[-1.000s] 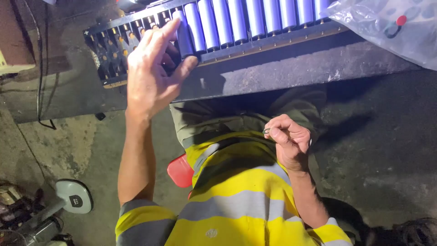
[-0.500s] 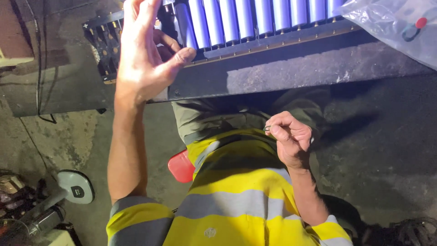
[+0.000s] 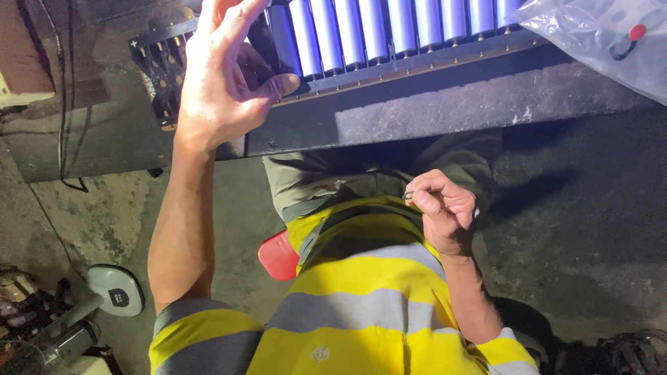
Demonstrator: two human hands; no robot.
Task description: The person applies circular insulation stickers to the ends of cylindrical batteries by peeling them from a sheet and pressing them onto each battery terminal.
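My left hand (image 3: 215, 90) is raised in front of a row of blue cylindrical cells (image 3: 389, 28) standing in a long black holder (image 3: 156, 69). Its fingers are spread and its thumb tip rests at the holder's rim, beside the leftmost cell. The holder's left end shows empty slots, partly hidden behind the hand. My right hand (image 3: 445, 212) is held in front of my yellow and grey shirt, fingers curled, pinching a small thin metal piece (image 3: 410, 196).
The holder lies on a dark bench (image 3: 431, 104) right in front of me. A clear plastic bag (image 3: 597, 35) sits at the bench's right end. A red seat (image 3: 278, 255) shows under me. A grey tool (image 3: 114, 292) and clutter lie on the concrete floor at lower left.
My left hand has risen and opened wider against the left end of the cell row. My right hand has kept its pinch in front of my chest.
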